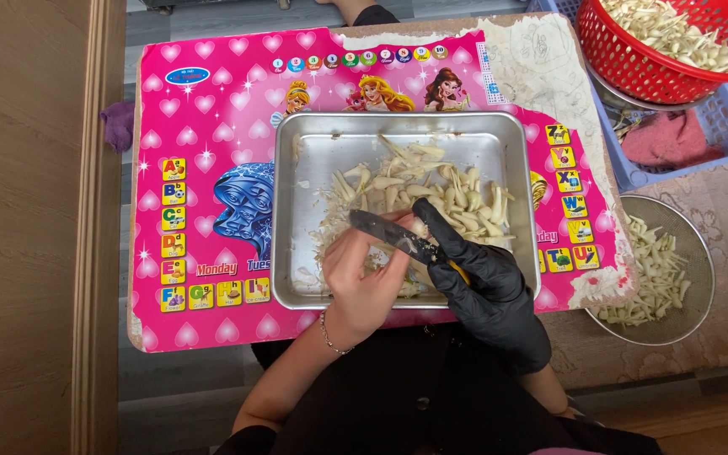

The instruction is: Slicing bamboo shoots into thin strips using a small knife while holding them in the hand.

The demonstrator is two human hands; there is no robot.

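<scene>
**Knife blade crosses the left hand over the steel tray**

At 9 o'clock lies the pink picture board (204,168), which carries the steel tray (297,211). Over the tray's near half, the bare left hand (364,282) curls its fingers closed around a pale garlic clove (417,226), partly hidden. The knife (389,234) lies with its long axis from 10 o'clock to 4 o'clock, tip towards the left, blade touching the clove. The gloved right hand (486,291) is clenched on the handle at 4 o'clock. Loose cloves (457,198) pile at 12 o'clock. A red basket (634,76) sits at 1 o'clock, a metal bowl (693,244) at 3 o'clock.
</scene>
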